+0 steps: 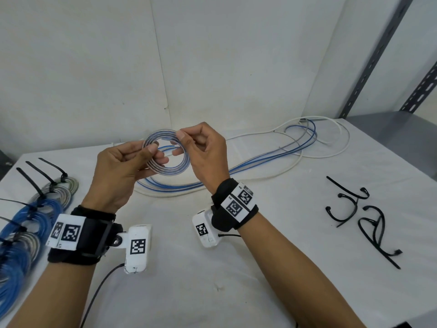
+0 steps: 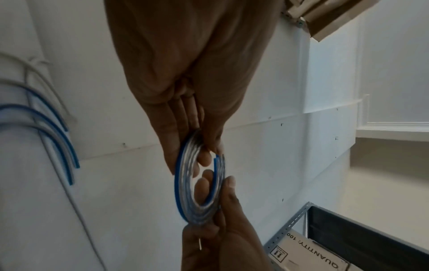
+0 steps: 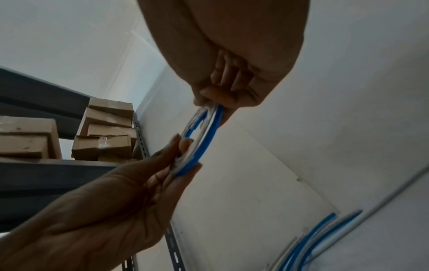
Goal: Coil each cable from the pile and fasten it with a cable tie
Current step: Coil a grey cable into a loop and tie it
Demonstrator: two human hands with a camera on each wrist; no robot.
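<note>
A small flat coil of grey and blue cable (image 1: 169,165) hangs above the table between both hands. My left hand (image 1: 125,166) pinches its left side between thumb and fingers. My right hand (image 1: 201,150) pinches its upper right rim with thumb and forefinger. The left wrist view shows the coil (image 2: 185,183) edge-on between the two hands, a cut blue end (image 2: 216,157) inside the ring. In the right wrist view the coil (image 3: 204,135) stands out with its blue outer turn. Loose uncoiled cables (image 1: 272,157), blue, grey and white, lie behind the hands.
Finished coils (image 1: 30,223) with black ties sticking up lie along the table's left edge. Several loose black cable ties (image 1: 359,214) lie at the right. A grey metal shelf upright (image 1: 378,58) stands at the back right. White walls close the back.
</note>
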